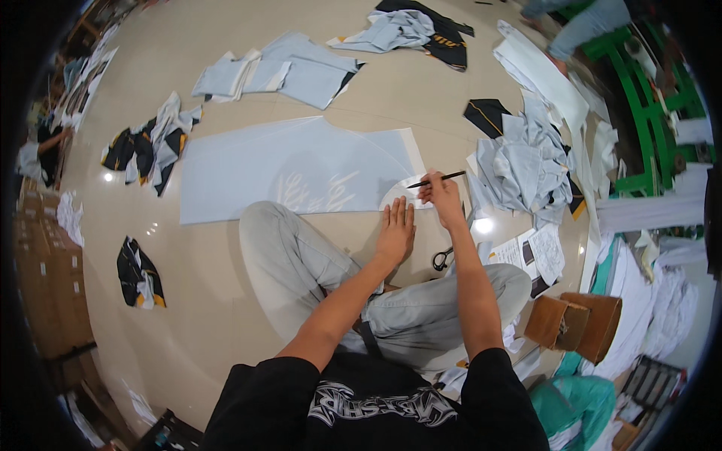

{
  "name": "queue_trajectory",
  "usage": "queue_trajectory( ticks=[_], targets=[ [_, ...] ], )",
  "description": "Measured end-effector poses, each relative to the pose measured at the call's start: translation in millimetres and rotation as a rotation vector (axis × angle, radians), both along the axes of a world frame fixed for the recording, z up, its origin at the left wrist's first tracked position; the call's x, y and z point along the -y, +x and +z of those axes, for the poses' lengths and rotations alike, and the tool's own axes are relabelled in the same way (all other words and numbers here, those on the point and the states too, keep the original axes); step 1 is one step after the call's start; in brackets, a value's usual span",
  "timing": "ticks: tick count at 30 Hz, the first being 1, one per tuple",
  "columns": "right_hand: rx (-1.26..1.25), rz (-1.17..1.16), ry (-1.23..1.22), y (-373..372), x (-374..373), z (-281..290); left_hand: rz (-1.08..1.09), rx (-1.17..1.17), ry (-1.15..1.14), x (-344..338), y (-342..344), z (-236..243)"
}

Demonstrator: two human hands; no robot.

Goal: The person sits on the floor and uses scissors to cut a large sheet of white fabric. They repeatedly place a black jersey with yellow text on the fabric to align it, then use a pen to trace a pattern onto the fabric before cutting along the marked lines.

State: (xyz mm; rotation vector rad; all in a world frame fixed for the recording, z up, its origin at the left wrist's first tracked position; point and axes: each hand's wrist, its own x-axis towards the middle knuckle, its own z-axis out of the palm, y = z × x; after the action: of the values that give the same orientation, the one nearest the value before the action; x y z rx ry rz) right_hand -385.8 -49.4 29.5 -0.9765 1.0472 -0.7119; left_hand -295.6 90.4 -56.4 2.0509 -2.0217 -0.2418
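Note:
In front of my crossed legs a light blue fabric panel lies spread on the floor, with pale lettering on its lower part. A small white piece with a rounded edge rests on its right end. My left hand is laid flat with fingers stretched out, fingertips on that white piece. Just to its right, my right hand grips a dark pen or pencil, its tip pointing left over the white piece. Black-handled scissors lie beside my right forearm, their blades partly hidden by it.
Crumpled light blue fabric is heaped at the right; folded pieces lie farther off. Dark scraps are on the left. An open cardboard box stands near my right knee. Another person's legs are at the far right, beside a green frame.

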Motion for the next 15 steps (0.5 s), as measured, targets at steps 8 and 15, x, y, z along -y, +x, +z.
queue_trajectory(
  ticks=[8, 15],
  targets=[
    [-0.430, 0.586, -0.417, 41.4, -23.1, -24.2, -0.049, 0.136, 0.236, -1.3, 0.3, 11.6],
    [-0.558, 0.638, -0.506, 47.2, -18.7, -34.4, -0.062, 0.180, 0.202, -2.9, 1.2, 13.0]
  ],
)
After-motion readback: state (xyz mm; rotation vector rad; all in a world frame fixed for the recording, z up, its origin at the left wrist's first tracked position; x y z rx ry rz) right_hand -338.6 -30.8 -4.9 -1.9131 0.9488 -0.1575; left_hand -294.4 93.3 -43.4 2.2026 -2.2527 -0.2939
